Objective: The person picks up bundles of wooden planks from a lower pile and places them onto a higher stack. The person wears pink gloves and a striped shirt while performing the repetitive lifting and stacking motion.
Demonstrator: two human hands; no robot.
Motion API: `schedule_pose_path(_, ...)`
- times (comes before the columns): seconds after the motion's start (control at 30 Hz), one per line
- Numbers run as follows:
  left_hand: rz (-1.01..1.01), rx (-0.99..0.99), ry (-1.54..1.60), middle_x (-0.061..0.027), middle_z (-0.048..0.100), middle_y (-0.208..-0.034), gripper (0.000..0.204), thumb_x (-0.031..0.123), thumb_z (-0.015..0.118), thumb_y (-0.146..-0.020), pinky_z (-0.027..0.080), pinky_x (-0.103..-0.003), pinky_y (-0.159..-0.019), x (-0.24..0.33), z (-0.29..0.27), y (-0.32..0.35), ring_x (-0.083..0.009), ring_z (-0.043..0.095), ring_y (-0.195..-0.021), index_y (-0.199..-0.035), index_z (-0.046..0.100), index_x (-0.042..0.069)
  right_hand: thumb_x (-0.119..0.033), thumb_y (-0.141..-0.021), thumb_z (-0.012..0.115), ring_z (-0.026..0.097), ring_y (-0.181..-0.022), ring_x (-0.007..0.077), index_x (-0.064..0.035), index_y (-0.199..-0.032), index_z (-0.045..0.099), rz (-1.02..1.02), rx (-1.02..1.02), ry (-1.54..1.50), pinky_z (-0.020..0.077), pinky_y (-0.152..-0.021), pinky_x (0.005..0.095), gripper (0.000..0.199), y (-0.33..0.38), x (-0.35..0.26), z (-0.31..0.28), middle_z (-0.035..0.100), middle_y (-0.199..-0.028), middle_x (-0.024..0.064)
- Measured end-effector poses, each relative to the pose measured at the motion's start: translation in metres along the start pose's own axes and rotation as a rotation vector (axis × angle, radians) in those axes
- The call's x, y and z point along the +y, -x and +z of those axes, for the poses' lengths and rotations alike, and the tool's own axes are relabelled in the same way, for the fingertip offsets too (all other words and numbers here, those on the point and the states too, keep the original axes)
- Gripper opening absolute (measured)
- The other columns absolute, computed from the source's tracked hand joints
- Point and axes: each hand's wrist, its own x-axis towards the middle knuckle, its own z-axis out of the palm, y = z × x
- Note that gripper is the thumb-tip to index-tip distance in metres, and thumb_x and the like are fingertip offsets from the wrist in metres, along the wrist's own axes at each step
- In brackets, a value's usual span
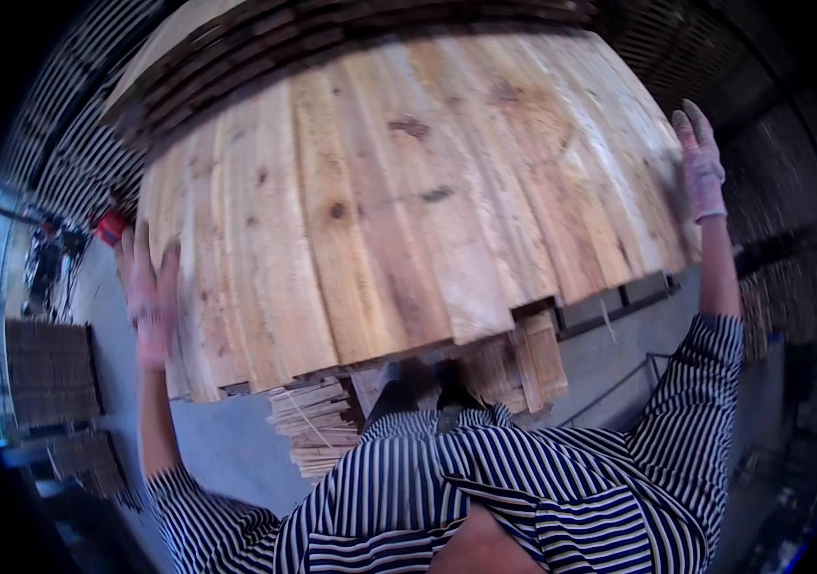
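Facing a broad layer of pale, knotty wooden planks (408,191), lying side by side across the middle of the view and ending unevenly along the near edge. Wearing a dark-and-white striped long-sleeved shirt (600,497) just before that near edge, above a smooth grey floor (226,450). Seeing a stack of dark-edged wooden boards (265,67) beyond the planks' far edge. Seeing also a brown, flat-layered stack (49,368) toward the floor's left edge, well apart from the planks, and a loose bundle of thin, pale wooden strips (313,421) below their near edge. Reaching out with both hands, pinkish and seemingly gloved: holding the left hand (150,292) at the planks' left edge, straightening and spreading the fingers; holding the right hand (703,172) at the right edge, extending the fingers slightly parted. Leaving unclear any grip underneath. Showing a small, blurred red object (111,227) just beside the left fingertips.
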Motion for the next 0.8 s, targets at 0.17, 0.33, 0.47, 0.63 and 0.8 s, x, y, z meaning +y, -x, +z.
schedule_pose_path(0.17,0.072,0.140,0.181,-0.0215,0.036,-0.162,0.064,0.049,0.047,-0.105,0.010,-0.057,-0.125,0.121,-0.020,0.155,-0.0431,0.017,-0.155,-0.155,0.042,0.009,-0.035,-0.107,0.047,0.043,-0.144,0.0352,0.0015,-0.144,0.053,-0.183,0.342,0.306,0.0325,-0.119,0.0411,0.053,0.170,-0.110,-0.046,0.046,-0.154,0.0209)
schedule_pose_path(0.33,-0.153,0.408,0.272,-0.0213,0.038,-0.160,0.066,0.051,0.043,-0.104,0.010,-0.059,-0.124,0.164,0.017,0.184,-0.0420,0.021,-0.153,-0.154,0.044,0.009,-0.037,-0.108,0.033,0.029,-0.151,0.0376,0.0030,-0.152,0.039,-0.135,0.498,0.034,0.0281,-0.122,0.0445,0.059,0.244,-0.133,0.038,0.033,-0.161,0.0231)
schedule_pose_path(0.47,-0.320,0.417,0.128,-0.0246,0.045,-0.154,0.064,0.040,0.057,-0.098,0.018,-0.059,-0.123,0.199,0.014,0.149,-0.0443,0.032,-0.148,-0.152,0.047,0.007,-0.060,-0.106,0.016,0.029,-0.150,0.0420,0.0017,-0.151,0.035,-0.255,0.531,-0.155,0.0350,-0.119,0.0531,0.079,0.233,-0.142,0.058,0.029,-0.161,0.0268)
schedule_pose_path(0.63,-0.317,0.432,0.194,-0.0236,0.041,-0.158,0.076,0.056,0.052,-0.099,0.004,-0.062,-0.123,0.179,0.020,0.167,-0.0443,0.026,-0.152,-0.153,0.046,0.003,-0.054,-0.107,0.030,0.042,-0.141,0.0402,-0.0035,-0.155,0.032,-0.216,0.433,0.023,0.0293,-0.121,0.0492,0.070,0.231,-0.135,0.082,0.039,-0.156,0.0249)
schedule_pose_path(0.8,-0.266,0.625,0.290,-0.0233,0.043,-0.157,0.069,0.052,0.046,-0.103,0.006,-0.056,-0.124,0.172,0.015,0.195,-0.0412,0.029,-0.151,-0.150,0.048,0.002,-0.030,-0.107,0.045,0.039,-0.143,0.0380,-0.0016,-0.146,0.050,-0.412,0.343,0.197,0.0267,-0.121,0.0540,0.048,0.252,-0.153,0.051,0.044,-0.154,0.0220)
